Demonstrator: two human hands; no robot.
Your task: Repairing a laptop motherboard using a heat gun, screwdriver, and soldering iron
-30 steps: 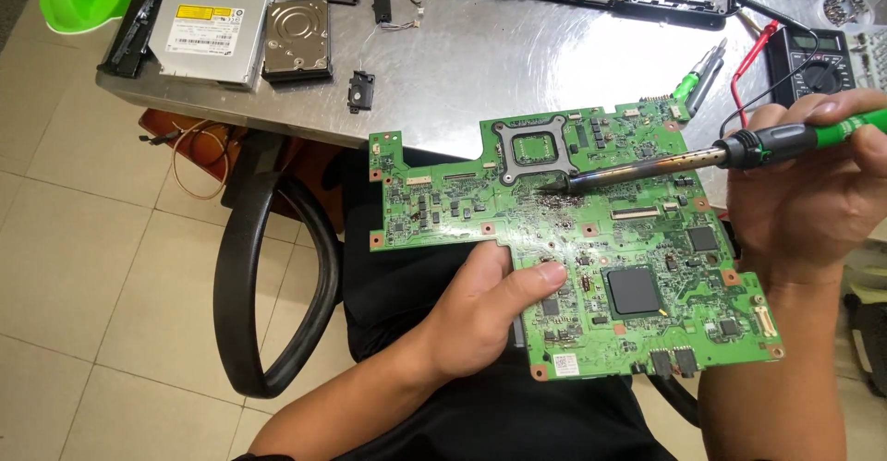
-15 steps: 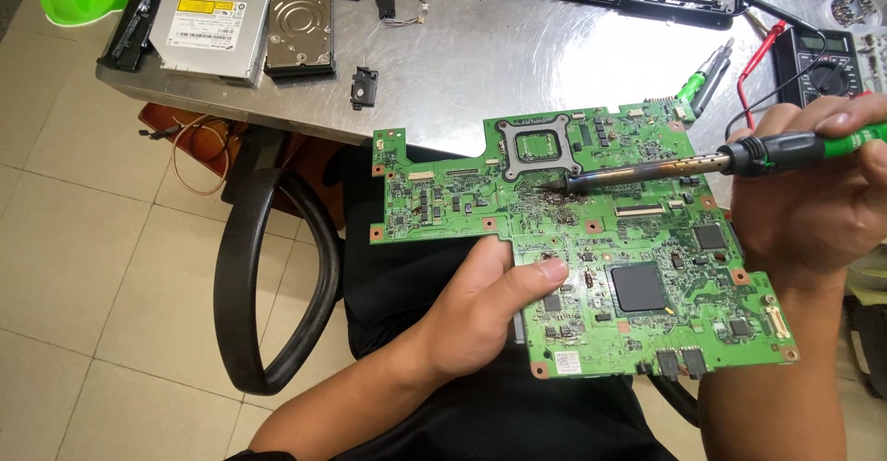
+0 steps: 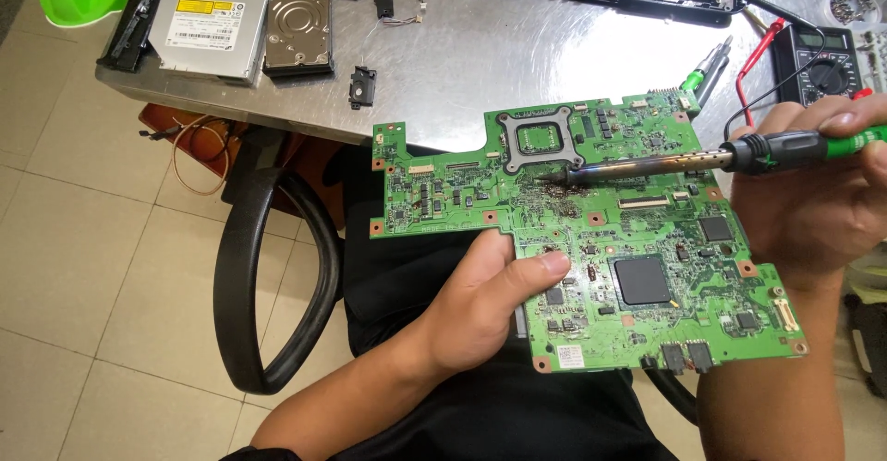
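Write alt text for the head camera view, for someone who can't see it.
A person's right hand touches a soldering iron tip to a green circuit board that the left hand grips over their lap. Behind, a metal table holds a hard drive and multimeter.

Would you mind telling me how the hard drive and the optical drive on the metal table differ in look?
The optical drive is the larger, a pale silver box with a white and yellow label; the hard drive is smaller and darker, with a bare shiny top. The optical drive lies left of the hard drive, nearer the table corner. Both lie flat, side by side, away from both hands.
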